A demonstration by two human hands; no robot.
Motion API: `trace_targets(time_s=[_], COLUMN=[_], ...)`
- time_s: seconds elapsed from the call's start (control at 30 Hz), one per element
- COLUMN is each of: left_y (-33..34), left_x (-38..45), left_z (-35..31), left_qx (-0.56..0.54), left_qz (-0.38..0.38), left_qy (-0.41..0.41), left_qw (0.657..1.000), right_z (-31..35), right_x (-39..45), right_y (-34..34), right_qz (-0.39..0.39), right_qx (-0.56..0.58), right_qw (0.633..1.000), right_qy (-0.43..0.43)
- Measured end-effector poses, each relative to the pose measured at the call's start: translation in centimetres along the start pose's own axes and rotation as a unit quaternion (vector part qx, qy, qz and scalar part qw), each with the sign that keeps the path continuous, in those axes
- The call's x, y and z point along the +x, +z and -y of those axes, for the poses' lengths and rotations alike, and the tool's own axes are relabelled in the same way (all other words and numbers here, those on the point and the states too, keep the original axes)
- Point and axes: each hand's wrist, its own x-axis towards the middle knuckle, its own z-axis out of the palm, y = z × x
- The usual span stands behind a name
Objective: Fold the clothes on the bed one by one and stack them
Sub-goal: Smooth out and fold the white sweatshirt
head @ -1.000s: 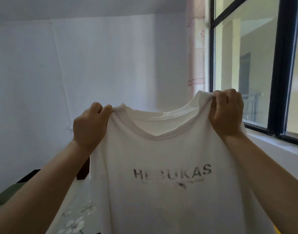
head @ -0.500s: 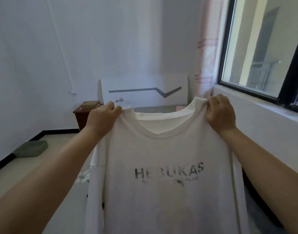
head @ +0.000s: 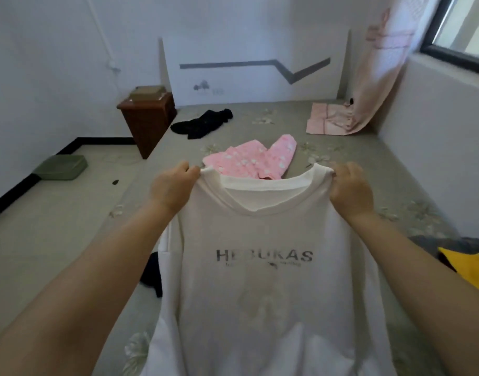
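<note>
I hold a white T-shirt (head: 262, 294) with dark lettering spread out in front of me, above the bed (head: 368, 169). My left hand (head: 172, 185) pinches its left shoulder and my right hand (head: 351, 187) pinches its right shoulder. The shirt hangs down and hides the near part of the bed. Beyond it lie a pink patterned garment (head: 256, 158), a black garment (head: 201, 123) and a pale pink folded piece (head: 330, 119). A dark item (head: 153, 272) lies at the bed's left edge. Yellow cloth (head: 466, 270) and grey cloth (head: 436, 244) lie at the right.
The bed has a grey floral sheet and a white headboard (head: 254, 69). A brown nightstand (head: 149, 118) stands at its far left, with a green tray (head: 60, 167) on the floor. A wall ledge (head: 444, 137), window and pink curtain (head: 379, 66) run along the right side.
My view has tilted down from the wall and window to the bed. Both hands keep their hold on the shirt's shoulders and have come lower over the bed.
</note>
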Motion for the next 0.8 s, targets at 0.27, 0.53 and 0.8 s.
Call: trace_targets(time_s=[0.27, 0.53, 0.8], left_y=[10.9, 16.9, 26.8], left_x=[-0.1, 2.4, 9.1], left_z=[-0.7, 0.0, 1.6], left_qx=[-0.033, -0.043, 0.041], left_qz=[0.062, 0.165, 0.099], left_qy=[-0.043, -0.066, 0.01], left_qw=[0.997, 0.983, 0.994], right_z=[-3.4, -5.1, -6.4], right_x=[-2.5, -1.8, 1.5], right_y=[9.2, 14.1, 22.8], right_qz=[0.243, 0.274, 0.129], right_qx=[-0.012, -0.081, -0.096], right_qw=[0.958, 0.94, 0.974], right_qy=[0.15, 0.188, 0.161])
